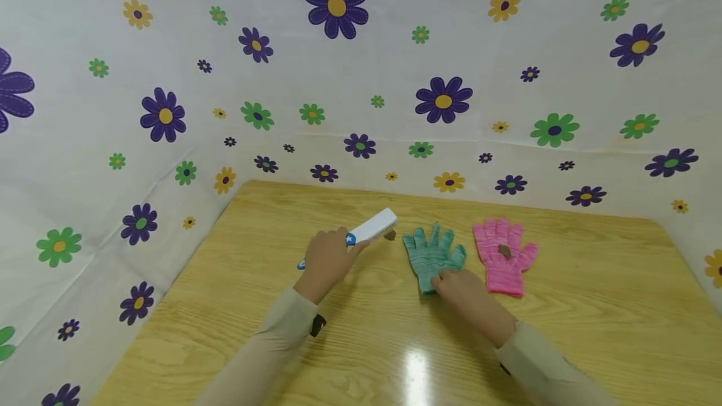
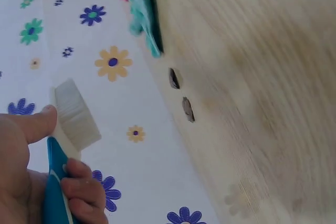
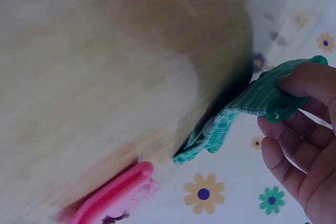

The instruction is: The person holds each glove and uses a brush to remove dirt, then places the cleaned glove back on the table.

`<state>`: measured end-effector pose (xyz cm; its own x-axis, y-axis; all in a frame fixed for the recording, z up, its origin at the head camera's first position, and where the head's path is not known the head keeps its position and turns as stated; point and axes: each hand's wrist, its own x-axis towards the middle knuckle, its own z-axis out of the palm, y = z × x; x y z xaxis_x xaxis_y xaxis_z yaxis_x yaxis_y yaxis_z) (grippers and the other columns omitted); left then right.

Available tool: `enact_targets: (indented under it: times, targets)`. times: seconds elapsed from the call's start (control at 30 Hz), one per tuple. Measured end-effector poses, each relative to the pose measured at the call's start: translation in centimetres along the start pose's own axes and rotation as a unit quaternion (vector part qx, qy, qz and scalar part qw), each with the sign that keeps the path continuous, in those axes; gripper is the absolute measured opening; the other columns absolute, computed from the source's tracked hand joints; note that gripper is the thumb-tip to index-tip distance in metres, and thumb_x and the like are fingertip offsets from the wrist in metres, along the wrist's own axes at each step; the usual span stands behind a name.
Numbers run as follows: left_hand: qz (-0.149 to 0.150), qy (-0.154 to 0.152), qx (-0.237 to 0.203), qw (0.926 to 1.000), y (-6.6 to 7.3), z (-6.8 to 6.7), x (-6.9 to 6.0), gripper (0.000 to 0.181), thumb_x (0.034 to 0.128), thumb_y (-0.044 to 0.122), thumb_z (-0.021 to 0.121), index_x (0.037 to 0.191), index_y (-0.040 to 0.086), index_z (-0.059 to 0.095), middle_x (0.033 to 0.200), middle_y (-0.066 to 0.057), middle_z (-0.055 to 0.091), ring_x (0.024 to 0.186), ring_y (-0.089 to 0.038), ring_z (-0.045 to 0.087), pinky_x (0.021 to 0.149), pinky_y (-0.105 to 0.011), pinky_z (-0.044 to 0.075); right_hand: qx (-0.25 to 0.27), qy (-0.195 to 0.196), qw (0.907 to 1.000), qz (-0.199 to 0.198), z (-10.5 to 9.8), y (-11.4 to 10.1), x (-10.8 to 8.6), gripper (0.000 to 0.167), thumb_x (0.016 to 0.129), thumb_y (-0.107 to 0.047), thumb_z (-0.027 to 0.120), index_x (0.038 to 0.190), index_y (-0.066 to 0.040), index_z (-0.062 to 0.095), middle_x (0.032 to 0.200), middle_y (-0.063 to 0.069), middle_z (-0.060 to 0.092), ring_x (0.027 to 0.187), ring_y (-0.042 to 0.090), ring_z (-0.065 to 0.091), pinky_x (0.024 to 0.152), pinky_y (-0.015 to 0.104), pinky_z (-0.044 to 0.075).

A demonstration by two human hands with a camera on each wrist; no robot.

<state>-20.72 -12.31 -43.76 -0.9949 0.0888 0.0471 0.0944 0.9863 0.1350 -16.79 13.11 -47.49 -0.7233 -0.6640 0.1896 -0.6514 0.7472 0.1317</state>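
Note:
My left hand (image 1: pixel 329 259) grips the blue handle of a white-headed brush (image 1: pixel 373 226), held over the left part of the table. In the left wrist view its pale bristles (image 2: pixel 77 115) show, with the thumb along the neck. My right hand (image 1: pixel 470 299) pinches the cuff of a green knitted glove (image 1: pixel 431 257) between thumb and fingers. The right wrist view shows that cuff lifted, while the glove's finger end (image 3: pixel 191 153) reaches down to the table. Beside it lies a pink knitted glove (image 1: pixel 502 277), with a small brown piece (image 1: pixel 504 251) on its palm.
Two small brown pieces, one nearer the gloves (image 2: pixel 174 78) and the other a little farther off (image 2: pixel 188 109), lie on the wooden table (image 1: pixel 237 306). A white flowered cloth (image 1: pixel 383 61) hangs behind the table and along its sides.

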Motion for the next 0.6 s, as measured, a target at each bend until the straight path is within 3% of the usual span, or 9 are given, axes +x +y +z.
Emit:
enact_targets:
  times: [0.27,0.43,0.6]
  targets:
    - [0.044,-0.051,-0.031,0.9973,-1.0,-0.3,-4.0,0.052,0.0895,0.055,0.052,0.102,0.005,0.062,0.074,-0.006,0.062,0.06,-0.017,0.051,0.05,-0.027,0.037,0.005,-0.01,0.9998,0.018,0.3,1.6,1.5,0.007,0.08,0.003,0.067,0.08,-0.004,0.064,0.071,0.007,0.061,0.06,0.018,0.058,0.051,0.029,0.047]
    - [0.055,-0.043,-0.041,0.9967,-1.3,-0.1,-5.3,0.048,0.0892,0.053,0.053,0.095,0.007,0.062,0.07,-0.003,0.059,0.063,-0.017,0.052,0.052,-0.028,0.038,0.019,-0.025,0.9993,0.021,0.5,1.8,1.6,0.007,0.08,-0.004,0.071,0.084,-0.004,0.065,0.074,0.008,0.062,0.062,0.019,0.059,0.054,0.03,0.048]
    - [0.06,-0.032,-0.057,0.9961,-1.0,-0.1,-6.2,0.048,0.0887,0.053,0.053,0.098,0.007,0.063,0.071,-0.001,0.059,0.066,-0.017,0.052,0.054,-0.029,0.038,0.021,-0.012,0.9996,0.012,-0.2,1.9,0.7,0.025,0.073,-0.018,0.079,0.086,-0.005,0.063,0.074,0.006,0.06,0.062,0.018,0.057,0.055,0.03,0.048]
